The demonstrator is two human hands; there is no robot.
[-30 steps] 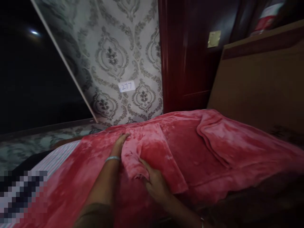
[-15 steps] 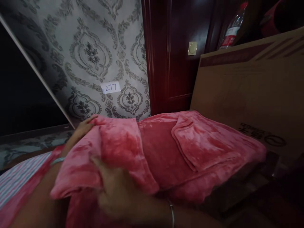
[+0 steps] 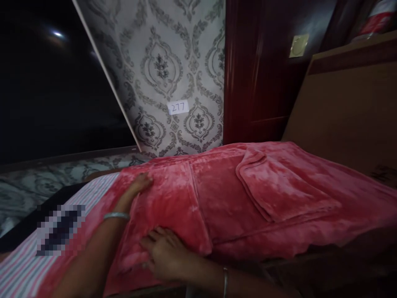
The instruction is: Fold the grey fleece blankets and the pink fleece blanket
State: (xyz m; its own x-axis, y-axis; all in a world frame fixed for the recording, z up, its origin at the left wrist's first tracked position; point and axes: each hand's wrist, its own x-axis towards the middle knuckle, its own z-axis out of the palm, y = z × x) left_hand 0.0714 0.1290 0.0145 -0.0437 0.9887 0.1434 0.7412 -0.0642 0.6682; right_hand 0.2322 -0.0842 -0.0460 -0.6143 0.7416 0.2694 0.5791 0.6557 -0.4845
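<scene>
A plush pink-red blanket point(image 3: 223, 194) lies spread out in front of me, with both its ends folded in toward a darker middle strip. My left hand point(image 3: 142, 182) rests on the far part of the left folded section, fingers laid on the fabric. Nearer to me, my right hand point(image 3: 164, 252) presses on the same section, its fingers apart and fairly flat. Neither hand lifts any cloth. On the right, the other folded flap point(image 3: 282, 186) lies with its rounded edge showing, apart from my hands.
To the left are a striped cloth point(image 3: 96, 190), a pixelated dark patch and a large dark screen point(image 3: 56, 91). Behind stand a patterned wall with a paper label point(image 3: 178, 107) and a dark red door point(image 3: 257, 74). A cardboard box point(image 3: 347, 103) bears a bottle point(image 3: 376, 20) at right.
The left section of blanket, raised and held in my left hand before, now lies flat. My left hand has let go, and my right hand has flattened onto the cloth. The view has shifted left.
</scene>
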